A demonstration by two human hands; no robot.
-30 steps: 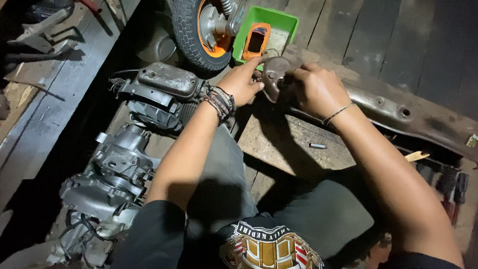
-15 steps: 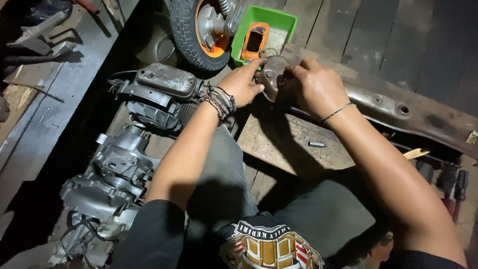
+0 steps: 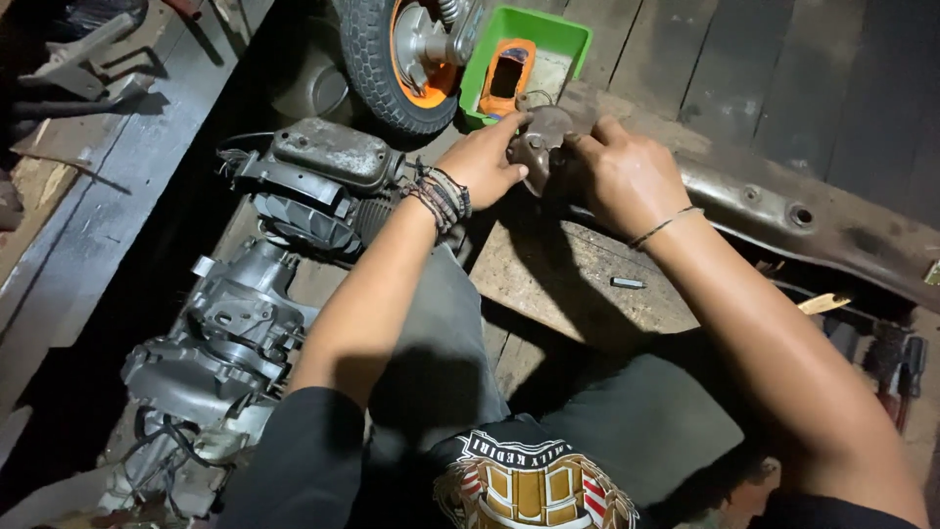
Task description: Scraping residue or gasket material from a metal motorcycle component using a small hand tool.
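Note:
A small rounded grey metal part (image 3: pixel 541 139) is held between both hands above a worn wooden block (image 3: pixel 578 284). My left hand (image 3: pixel 487 159), with braided bands on the wrist, grips the part's left side with its fingers. My right hand (image 3: pixel 620 179), with a thin bracelet, wraps the part's right side and hides much of it. The hands hover just in front of a green plastic tray (image 3: pixel 566 29).
An engine block (image 3: pixel 230 343) and a finned cylinder with a cover (image 3: pixel 313 181) lie at the left. A tyred wheel with an orange hub (image 3: pixel 401 59) stands behind. A long rusty metal frame piece (image 3: pixel 803 220) runs right. A small bit (image 3: pixel 627 283) lies on the block.
Both hands stay on the metal part, shifting it slightly; the view has drifted a little.

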